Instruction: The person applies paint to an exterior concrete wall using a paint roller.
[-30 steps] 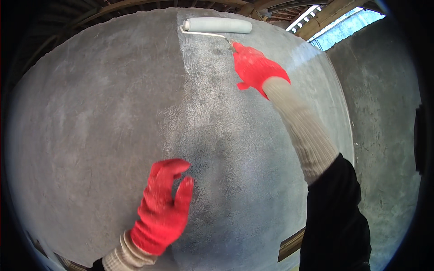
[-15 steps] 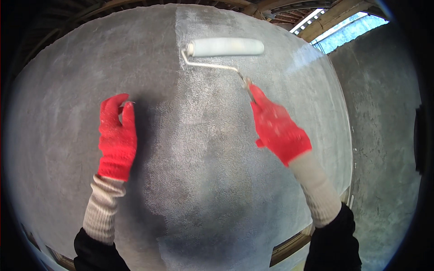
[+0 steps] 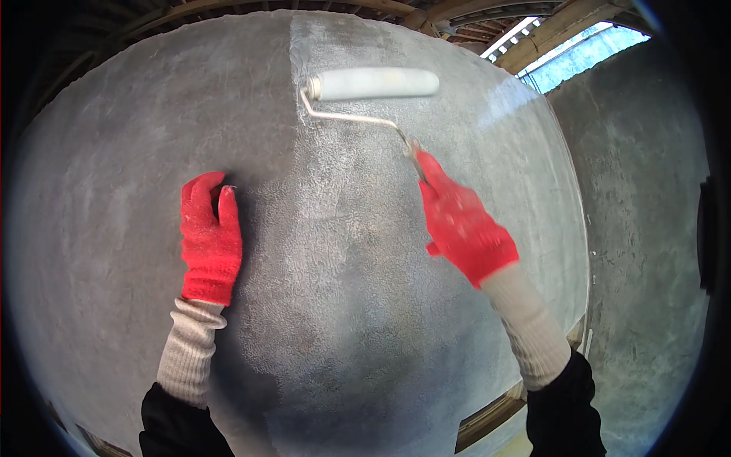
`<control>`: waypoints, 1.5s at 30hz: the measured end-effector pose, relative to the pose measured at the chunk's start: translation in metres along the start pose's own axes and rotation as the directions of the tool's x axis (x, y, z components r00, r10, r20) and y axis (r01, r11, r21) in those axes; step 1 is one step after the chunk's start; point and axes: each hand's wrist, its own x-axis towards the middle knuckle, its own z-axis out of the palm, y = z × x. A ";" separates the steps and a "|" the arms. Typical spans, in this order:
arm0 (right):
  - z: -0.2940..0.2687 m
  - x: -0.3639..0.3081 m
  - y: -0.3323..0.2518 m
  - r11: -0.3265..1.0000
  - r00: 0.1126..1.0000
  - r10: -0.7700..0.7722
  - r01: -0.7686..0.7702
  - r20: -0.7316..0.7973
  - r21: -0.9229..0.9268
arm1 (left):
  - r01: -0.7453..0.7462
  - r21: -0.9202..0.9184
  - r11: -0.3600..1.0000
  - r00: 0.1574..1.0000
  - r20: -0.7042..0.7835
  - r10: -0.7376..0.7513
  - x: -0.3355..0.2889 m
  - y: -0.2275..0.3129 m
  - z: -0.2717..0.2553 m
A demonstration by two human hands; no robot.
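Head view: the right hand (image 3: 466,222), gloved in red, is holding a paint roller (image 3: 375,84) high on the grey wall (image 3: 129,206), its grip wrapping tightly round the handle (image 3: 412,148). The roller's pale sleeve is lying crosswise, its left end sitting close to a straight vertical edge between two tones of surface; it seems to be resting against the wall, though the contact itself is not showing. The left hand (image 3: 211,242) is hovering at or just off the wall, lower and further left — its grip is curling loosely, with a gap showing between thumb and fingers, and no object is visible in it. As for progress, a stippled, shiny band (image 3: 327,206) is running down the middle below the roller, and the paler stretch to its right is looking coated too, so a good share is probably done. The broad, matt, darker part on the left is showing no such stippling, and is likely what is left. The band's left border is running straight near the top but turning ragged lower down — there, shadow is hiding how even the coat is.
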 end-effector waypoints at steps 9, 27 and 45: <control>0.013 -0.010 0.005 0.990 0.988 -0.136 0.138 -0.067 0.031 | -0.013 -0.030 0.999 0.999 0.038 0.014 -0.001 -0.002 -0.001; -0.006 0.009 -0.030 0.977 0.995 0.099 -0.100 0.011 0.186 | -0.062 -0.051 0.997 0.997 0.035 0.064 0.000 -0.002 0.003; -0.016 0.101 -0.037 0.975 0.993 -0.043 0.066 -0.110 0.213 | -0.066 -0.023 0.998 0.996 0.051 0.067 0.001 -0.008 -0.002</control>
